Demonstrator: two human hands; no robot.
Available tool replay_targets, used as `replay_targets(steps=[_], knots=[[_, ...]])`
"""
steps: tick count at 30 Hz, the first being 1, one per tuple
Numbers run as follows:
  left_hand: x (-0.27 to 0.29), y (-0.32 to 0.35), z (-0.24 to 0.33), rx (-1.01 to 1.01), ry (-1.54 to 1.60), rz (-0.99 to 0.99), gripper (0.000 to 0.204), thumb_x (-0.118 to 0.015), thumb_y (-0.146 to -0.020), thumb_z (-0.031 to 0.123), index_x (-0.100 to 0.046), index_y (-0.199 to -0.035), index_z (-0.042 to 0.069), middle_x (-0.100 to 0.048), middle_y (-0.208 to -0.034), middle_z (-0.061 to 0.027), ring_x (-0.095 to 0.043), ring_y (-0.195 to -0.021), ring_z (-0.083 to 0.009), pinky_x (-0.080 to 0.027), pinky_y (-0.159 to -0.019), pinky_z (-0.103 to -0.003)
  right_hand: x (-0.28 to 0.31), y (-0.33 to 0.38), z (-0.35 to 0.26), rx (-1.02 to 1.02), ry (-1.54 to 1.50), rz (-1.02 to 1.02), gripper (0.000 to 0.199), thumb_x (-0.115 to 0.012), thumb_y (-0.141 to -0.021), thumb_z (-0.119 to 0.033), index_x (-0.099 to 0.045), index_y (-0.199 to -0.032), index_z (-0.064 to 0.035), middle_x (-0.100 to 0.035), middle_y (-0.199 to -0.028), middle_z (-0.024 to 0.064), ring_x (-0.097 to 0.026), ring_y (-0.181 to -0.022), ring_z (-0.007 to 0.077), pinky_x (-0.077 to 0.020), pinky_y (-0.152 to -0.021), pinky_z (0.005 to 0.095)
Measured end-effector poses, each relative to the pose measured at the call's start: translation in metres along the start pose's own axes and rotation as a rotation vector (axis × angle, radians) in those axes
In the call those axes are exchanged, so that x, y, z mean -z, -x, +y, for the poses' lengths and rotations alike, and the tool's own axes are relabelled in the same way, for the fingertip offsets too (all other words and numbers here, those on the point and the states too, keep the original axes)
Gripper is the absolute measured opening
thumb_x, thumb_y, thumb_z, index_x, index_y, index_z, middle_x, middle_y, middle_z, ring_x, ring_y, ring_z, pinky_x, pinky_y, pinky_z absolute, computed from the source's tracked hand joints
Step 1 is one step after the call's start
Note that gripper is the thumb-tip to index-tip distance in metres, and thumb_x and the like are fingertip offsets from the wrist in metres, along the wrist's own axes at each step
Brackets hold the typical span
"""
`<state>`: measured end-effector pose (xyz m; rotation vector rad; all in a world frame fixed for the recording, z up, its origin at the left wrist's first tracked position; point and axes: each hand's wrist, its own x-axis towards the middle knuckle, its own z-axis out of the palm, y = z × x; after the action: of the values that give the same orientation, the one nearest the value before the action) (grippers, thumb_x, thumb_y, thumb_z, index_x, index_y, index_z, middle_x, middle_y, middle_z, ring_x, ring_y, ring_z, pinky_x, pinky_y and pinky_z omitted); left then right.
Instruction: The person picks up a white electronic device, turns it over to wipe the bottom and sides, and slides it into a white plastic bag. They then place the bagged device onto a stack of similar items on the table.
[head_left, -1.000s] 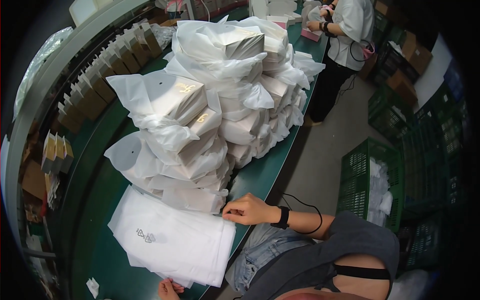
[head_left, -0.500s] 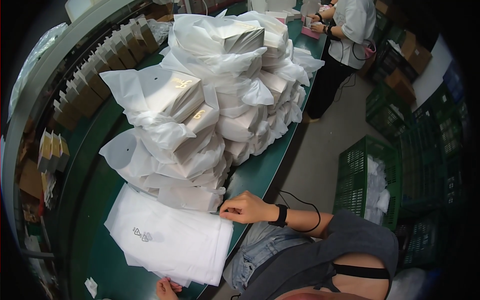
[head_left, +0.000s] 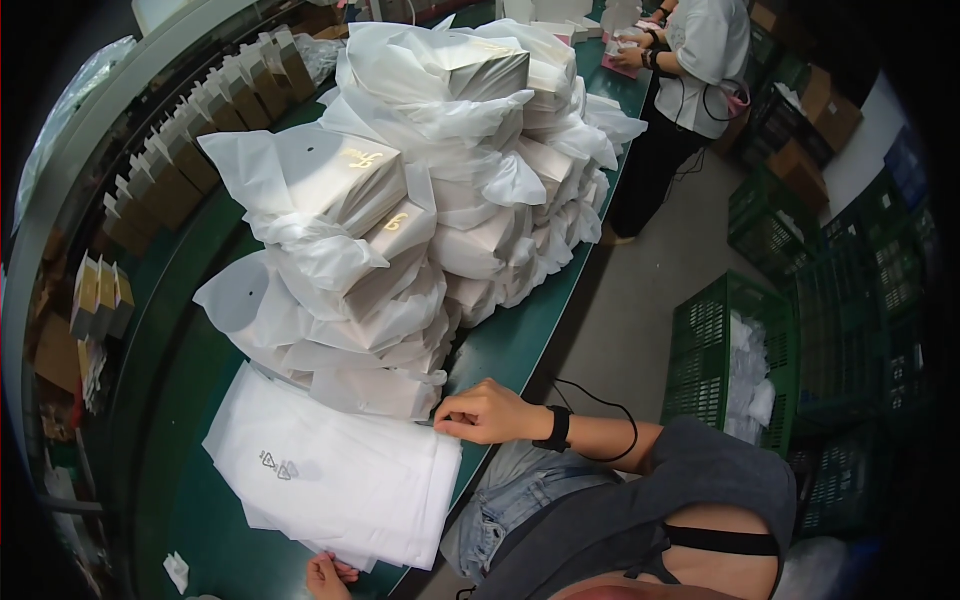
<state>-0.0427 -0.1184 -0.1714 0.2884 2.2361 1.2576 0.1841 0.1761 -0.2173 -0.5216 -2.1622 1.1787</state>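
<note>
A stack of flat white translucent plastic bags (head_left: pixel 330 465) with small printed symbols lies on the green worktable. My right hand (head_left: pixel 488 412), wearing a black wristband with a cord, is closed in a pinch at the stack's upper right corner. At the stack's lower edge, my left hand (head_left: pixel 330 578) curls its fingers around the bag edges; the lower frame edge cuts part of it off. Just beyond the stack rises a tall pile of bagged boxes (head_left: pixel 400 185), wrapped in the same sort of translucent white plastic, some showing gold lettering.
Upright brown and white cartons (head_left: pixel 205 120) line the curved left side. A crumpled white scrap (head_left: pixel 176 572) lies near the lower left. Green crates (head_left: pixel 700 360) stand on the floor at right, one holding clear plastic. A co-worker (head_left: pixel 700 70) handles a pink box at the far end.
The view has shifted very slightly. My hands keep their places at the bag stack. The co-worker's hands have moved a little around the pink box.
</note>
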Motion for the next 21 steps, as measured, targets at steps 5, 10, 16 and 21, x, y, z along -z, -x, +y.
replay_targets(steps=[5,10,16,21], knots=[[0.0012,-0.0007,-0.0004,0.014,-0.003,-0.003,0.023,-0.049,-0.094,0.017,-0.06,-0.094,-0.003,-0.058,-0.065,-0.007,-0.053,-0.053,-0.0133,-0.046,-0.051,-0.025,-0.0003,-0.0001,0.0,-0.003,-0.009,0.004,0.013,-0.066,-0.081,-0.021,-0.065,-0.08,-0.0082,-0.055,-0.053,0.0041,-0.053,-0.044,0.0188,-0.0401,-0.045,0.0298],[0.0013,-0.0014,-0.0015,0.004,-0.019,0.01,0.021,-0.051,-0.094,0.016,-0.06,-0.093,-0.003,-0.058,-0.065,-0.0069,-0.054,-0.053,-0.0133,-0.046,-0.051,-0.025,0.0002,-0.0005,-0.0012,-0.008,-0.005,0.0,0.012,-0.066,-0.081,-0.02,-0.065,-0.081,-0.0082,-0.056,-0.053,0.0043,-0.053,-0.045,0.0185,-0.0404,-0.045,0.0298],[0.0018,-0.0016,-0.0032,0.001,0.0,0.006,0.019,-0.051,-0.093,0.015,-0.06,-0.093,-0.002,-0.058,-0.065,-0.0068,-0.054,-0.053,-0.0134,-0.046,-0.051,-0.025,-0.0002,0.0003,-0.0005,-0.012,0.007,0.003,0.011,-0.066,-0.081,-0.019,-0.065,-0.081,-0.0084,-0.056,-0.054,0.0044,-0.054,-0.045,0.0183,-0.0412,-0.045,0.0297],[0.0025,-0.003,-0.0058,-0.002,-0.01,0.011,0.018,-0.051,-0.093,0.014,-0.06,-0.092,-0.001,-0.058,-0.065,-0.0068,-0.054,-0.053,-0.0132,-0.046,-0.051,-0.025,-0.0017,0.0003,0.0023,0.043,0.001,0.025,0.008,-0.067,-0.081,-0.015,-0.066,-0.083,-0.0072,-0.055,-0.054,0.0038,-0.051,-0.043,0.0143,-0.0377,-0.043,0.0266]])
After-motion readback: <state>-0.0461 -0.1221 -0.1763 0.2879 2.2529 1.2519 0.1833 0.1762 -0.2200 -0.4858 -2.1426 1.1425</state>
